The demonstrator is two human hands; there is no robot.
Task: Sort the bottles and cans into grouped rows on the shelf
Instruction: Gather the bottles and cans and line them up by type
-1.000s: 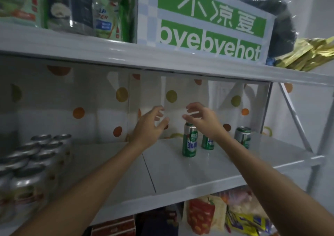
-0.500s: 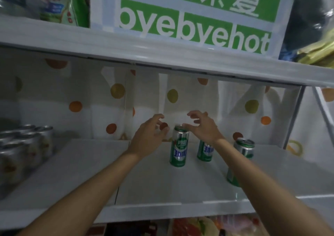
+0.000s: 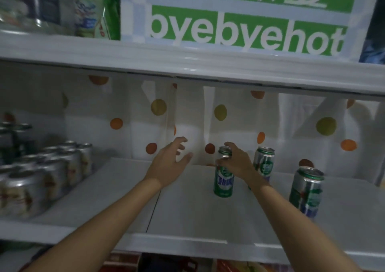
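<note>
Three green-and-silver cans stand upright on the white shelf (image 3: pixel 187 219). My right hand (image 3: pixel 236 161) wraps its fingers around the top of the middle green can (image 3: pixel 223 183). A second green can (image 3: pixel 264 163) stands behind my right wrist, near the back. The third green can (image 3: pixel 308 192) is nearest the front, at the right. My left hand (image 3: pixel 169 161) hovers open to the left of the held can, fingers spread, touching nothing. A block of several silver cans (image 3: pixel 41 176) stands in rows at the shelf's left end.
A white cloth with orange and olive dots (image 3: pixel 158 107) hangs behind the shelf. The upper shelf (image 3: pixel 187 63) sits low overhead and carries a green "byebyehot" box (image 3: pixel 245 17) and packets (image 3: pixel 89 15). Snack packs show below the shelf's front edge.
The view has moved closer and to the right. My right hand dropped from above the middle green can onto its top. My left hand stayed open beside it.
</note>
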